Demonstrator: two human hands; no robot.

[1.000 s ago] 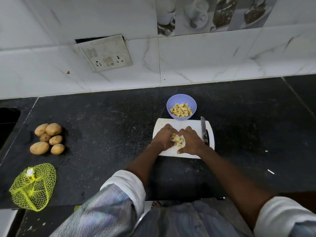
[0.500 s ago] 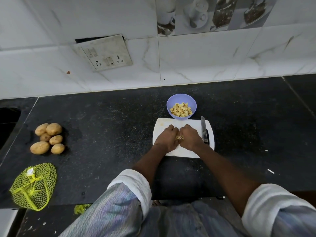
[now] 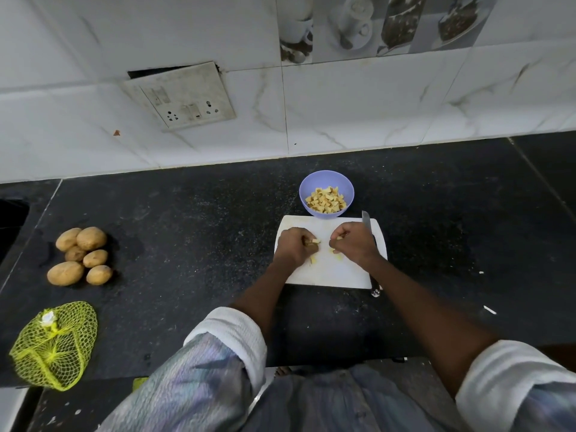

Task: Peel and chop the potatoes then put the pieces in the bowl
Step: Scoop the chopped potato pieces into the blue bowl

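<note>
Both hands sit curled on the white cutting board [image 3: 327, 275], the left hand [image 3: 294, 249] and right hand [image 3: 353, 244] each pinching potato pieces [image 3: 312, 241], likely for the purple bowl [image 3: 326, 182] at twelve o'clock; the knife [image 3: 366, 220] rests at three o'clock; whole potatoes [image 3: 81, 255] wait at nine o'clock.

Bare black counter [image 3: 187, 232] lies open left and right of the cutting board [image 3: 330, 275]. Obstructions: bowl [image 3: 326, 182] touching the board's far edge; knife [image 3: 366, 218] along its right edge.

Both hands [image 3: 325, 246] grip potato pieces [image 3: 312, 241] over the white board [image 3: 330, 272], bowl [image 3: 326, 185] beyond.
</note>
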